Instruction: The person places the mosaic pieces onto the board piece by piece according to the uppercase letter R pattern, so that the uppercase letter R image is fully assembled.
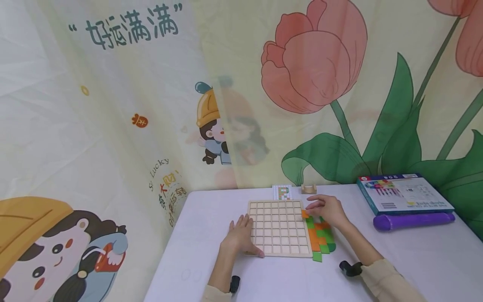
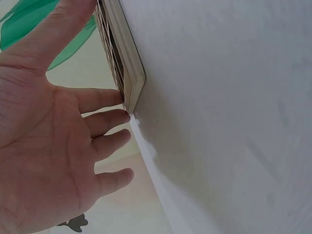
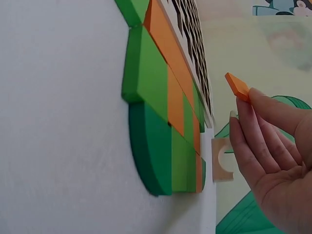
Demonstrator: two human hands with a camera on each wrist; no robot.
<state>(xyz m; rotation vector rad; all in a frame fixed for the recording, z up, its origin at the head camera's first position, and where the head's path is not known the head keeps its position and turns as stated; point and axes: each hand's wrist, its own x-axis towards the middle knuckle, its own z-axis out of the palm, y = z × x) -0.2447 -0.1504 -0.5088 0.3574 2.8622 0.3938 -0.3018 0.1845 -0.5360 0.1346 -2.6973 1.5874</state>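
A wooden grid board (image 1: pixel 280 228) with rows of square recesses lies on the table. My left hand (image 1: pixel 238 237) rests at its left side, fingers spread along the edge and thumb at the near edge; the left wrist view shows the straight fingers against the board's corner (image 2: pixel 134 90). Above the board's right side, my right hand (image 1: pixel 329 211) pinches a small orange tile (image 3: pixel 238 87) between thumb and finger. Below that hand, green and orange tiles (image 3: pixel 151 70) lie packed along the board's right edge. Among them is a dark green piece (image 3: pixel 148 151) with a rounded side.
Behind the board are a small patterned card (image 1: pixel 282 192) and a notched wooden block (image 1: pixel 308 189). A flat printed box (image 1: pixel 403 195) lies at the back right, with a purple tube-shaped thing (image 1: pixel 414 221) in front. A printed curtain (image 1: pixel 226 42) hangs behind the table.
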